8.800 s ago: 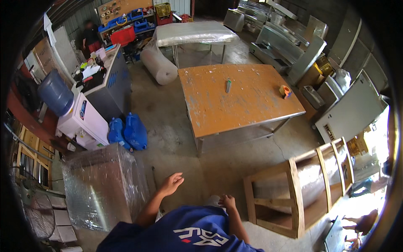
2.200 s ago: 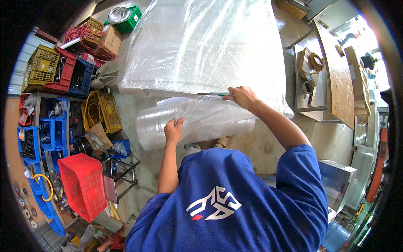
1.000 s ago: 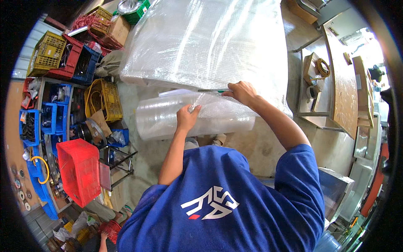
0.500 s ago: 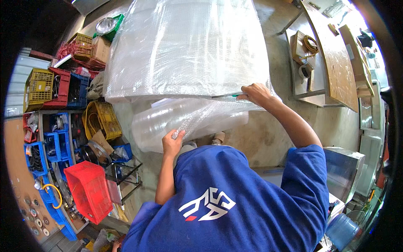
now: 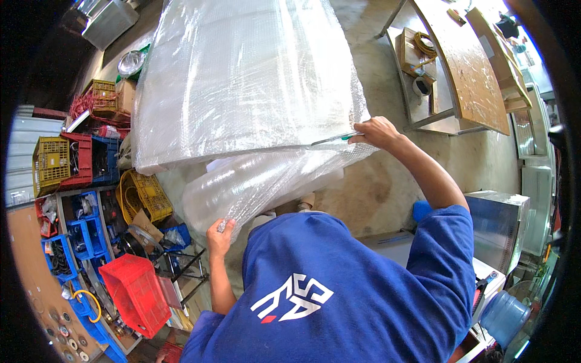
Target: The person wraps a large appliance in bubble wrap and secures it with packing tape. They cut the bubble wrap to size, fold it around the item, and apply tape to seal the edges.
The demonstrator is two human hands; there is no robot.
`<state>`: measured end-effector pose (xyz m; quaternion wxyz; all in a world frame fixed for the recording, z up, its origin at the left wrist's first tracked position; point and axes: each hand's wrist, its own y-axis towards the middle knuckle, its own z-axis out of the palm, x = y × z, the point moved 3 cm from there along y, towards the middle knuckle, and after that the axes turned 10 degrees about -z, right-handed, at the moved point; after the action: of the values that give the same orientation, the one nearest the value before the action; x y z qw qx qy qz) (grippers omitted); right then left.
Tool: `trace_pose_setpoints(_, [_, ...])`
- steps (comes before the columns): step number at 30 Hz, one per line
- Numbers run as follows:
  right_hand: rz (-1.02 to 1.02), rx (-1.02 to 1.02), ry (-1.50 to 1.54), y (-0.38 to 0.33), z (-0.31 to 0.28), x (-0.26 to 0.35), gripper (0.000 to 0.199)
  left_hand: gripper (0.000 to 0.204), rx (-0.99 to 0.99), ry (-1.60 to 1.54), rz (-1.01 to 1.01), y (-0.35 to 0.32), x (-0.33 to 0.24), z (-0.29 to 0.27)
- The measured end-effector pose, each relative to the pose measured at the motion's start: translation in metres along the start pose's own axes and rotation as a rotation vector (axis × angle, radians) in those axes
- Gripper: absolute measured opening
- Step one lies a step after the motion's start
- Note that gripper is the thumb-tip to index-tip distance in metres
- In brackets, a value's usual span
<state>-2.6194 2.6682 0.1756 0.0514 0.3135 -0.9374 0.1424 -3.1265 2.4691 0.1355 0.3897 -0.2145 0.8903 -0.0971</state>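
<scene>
So in the head view, the left hand (image 5: 220,237) has its fingers pinched on a bunched corner of bubble wrap (image 5: 266,190), which slants up to the near edge of a big wrapped table (image 5: 242,78). Right hand's (image 5: 376,132) fingers are closed round a green-handled cutter (image 5: 333,140), blade right by that edge. There's a fat roll (image 5: 209,190) below the sheet, and a red bin (image 5: 134,293) off left.

Creased clear bubble wrap (image 5: 266,192) slants from the left hand (image 5: 219,239) toward the right hand (image 5: 378,132), which holds a thin green-handled cutter (image 5: 331,140), blade pointing left.
</scene>
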Motion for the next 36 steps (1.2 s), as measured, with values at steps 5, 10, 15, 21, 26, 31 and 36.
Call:
trace_pose_setpoints(5, [-0.04, -0.068, -0.006, -0.007, -0.001, -0.002, 0.057, 0.063, 0.208, 0.331, 0.025, 0.011, -0.006, 0.007])
trace_pose_setpoints(10, [-0.042, -0.109, 0.007, -0.013, 0.019, -0.012, 0.056, 0.107, 0.288, 0.407, 0.247, 0.046, -0.145, 0.074])
trace_pose_setpoints(15, [0.022, -0.065, 0.028, -0.013, 0.011, -0.004, 0.053, 0.097, 0.365, 0.121, 0.24, 0.064, -0.169, 0.239])
trace_pose_setpoints(21, [0.033, 0.015, 0.074, -0.024, 0.014, -0.001, 0.054, 0.056, 0.446, -0.264, 0.101, 0.035, -0.16, 0.274])
trace_pose_setpoints(26, [0.006, 0.035, 0.129, -0.008, -0.001, 0.022, 0.055, 0.064, 0.26, -0.135, 0.131, 0.036, -0.152, 0.261])
trace_pose_setpoints(31, [-0.194, 0.028, 0.156, 0.012, -0.005, 0.029, 0.046, 0.064, 0.125, -0.15, 0.023, 0.012, -0.167, 0.249])
trace_pose_setpoints(36, [-0.268, -0.009, 0.087, 0.023, 0.009, 0.024, 0.044, 0.06, 0.025, -0.133, -0.032, -0.001, -0.177, 0.248])
